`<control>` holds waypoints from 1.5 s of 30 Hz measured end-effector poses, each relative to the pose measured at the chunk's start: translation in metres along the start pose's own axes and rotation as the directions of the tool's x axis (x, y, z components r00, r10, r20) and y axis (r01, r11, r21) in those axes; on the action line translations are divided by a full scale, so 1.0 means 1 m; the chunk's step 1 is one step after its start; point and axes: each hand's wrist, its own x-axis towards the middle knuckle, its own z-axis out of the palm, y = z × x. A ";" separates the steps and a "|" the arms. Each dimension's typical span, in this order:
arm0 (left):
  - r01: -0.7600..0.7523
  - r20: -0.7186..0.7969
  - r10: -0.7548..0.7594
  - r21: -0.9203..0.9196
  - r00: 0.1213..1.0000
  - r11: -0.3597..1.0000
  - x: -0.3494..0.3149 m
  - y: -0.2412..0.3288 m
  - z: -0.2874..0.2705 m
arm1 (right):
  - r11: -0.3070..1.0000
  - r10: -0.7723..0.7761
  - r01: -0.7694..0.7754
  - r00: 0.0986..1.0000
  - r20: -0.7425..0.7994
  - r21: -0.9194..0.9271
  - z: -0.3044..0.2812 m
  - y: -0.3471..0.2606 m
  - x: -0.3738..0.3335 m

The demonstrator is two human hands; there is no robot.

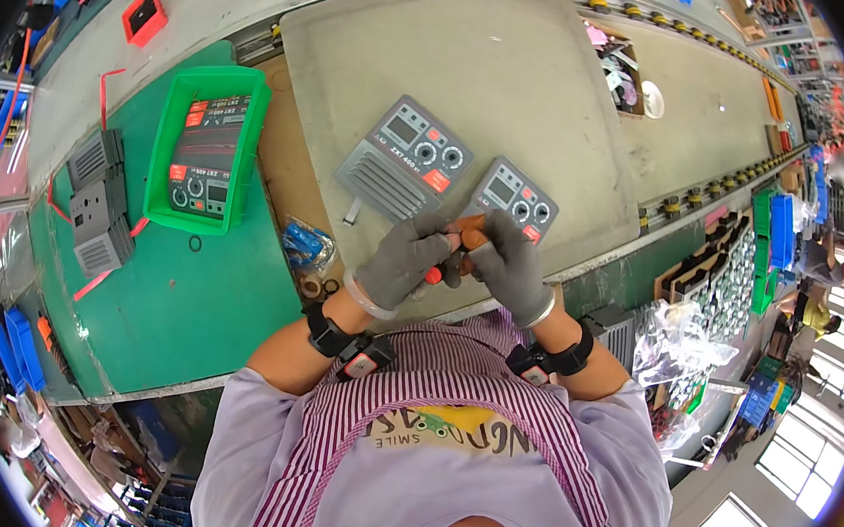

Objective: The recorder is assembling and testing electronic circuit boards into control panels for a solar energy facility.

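In grey gloves with bare fingertips, my left hand (404, 265) and my right hand (512, 268) meet in front of my apron. Both are closed, fingertips together around a small dark part. A red end (433, 276) shows below the left fingers; the rest is mostly hidden, so its kind is unclear. Just beyond the hands lies a grey control panel (399, 176) with a small display, knobs and louvred slots, a small tab at its lower left. A second such panel (519, 198) lies to its right, its near part covered by my right hand.
On the green mat (177, 312) at left stand a green bin (254, 148) holding similar panels and several grey casings (102, 221). A blue bagged bundle (305, 245) and tape rolls (312, 285) lie beside the board. Roller tracks (715, 189) run along the right.
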 end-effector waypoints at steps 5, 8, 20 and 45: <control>0.101 -0.162 -0.105 -0.033 0.981 0.994 0.012 -0.010 -0.020 | 0.811 -0.256 0.346 0.935 0.246 -0.472 -0.007 0.008 0.038; 0.159 -0.242 -0.192 -0.147 0.951 0.976 0.022 -0.018 -0.035 | 0.808 -0.142 0.276 0.949 0.282 -0.521 -0.006 0.021 0.076; 0.120 -0.260 -0.187 -0.253 0.947 0.960 0.025 -0.035 -0.081 | 0.581 -0.014 0.267 0.948 0.319 -0.769 0.017 0.058 0.153; 0.077 -0.251 -0.124 -0.190 0.960 0.979 0.028 -0.046 -0.084 | 0.558 -0.068 0.328 0.933 0.352 -0.762 0.035 0.044 0.159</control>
